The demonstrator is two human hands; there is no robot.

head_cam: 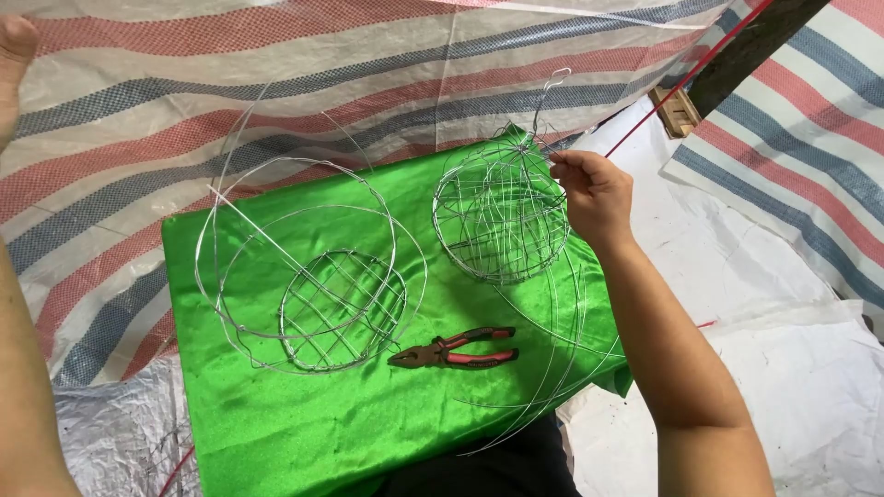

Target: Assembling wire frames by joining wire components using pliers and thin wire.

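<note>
Wire sphere [500,219]: thin silver strands, round open cage, on green-draped counter [276,433]; right hand [594,191] pinches its rim; left hand [14,64] mostly out of frame, grip indeterminable

Right hand [594,191]: bare, no glove, ring or watch visible. Right forearm bare up to the frame's lower edge, no sleeve showing. Left hand [14,55]: only partly in frame at top left corner, bare; left forearm along the left edge, likewise unsleeved. No jewellery or markings seen.
</note>
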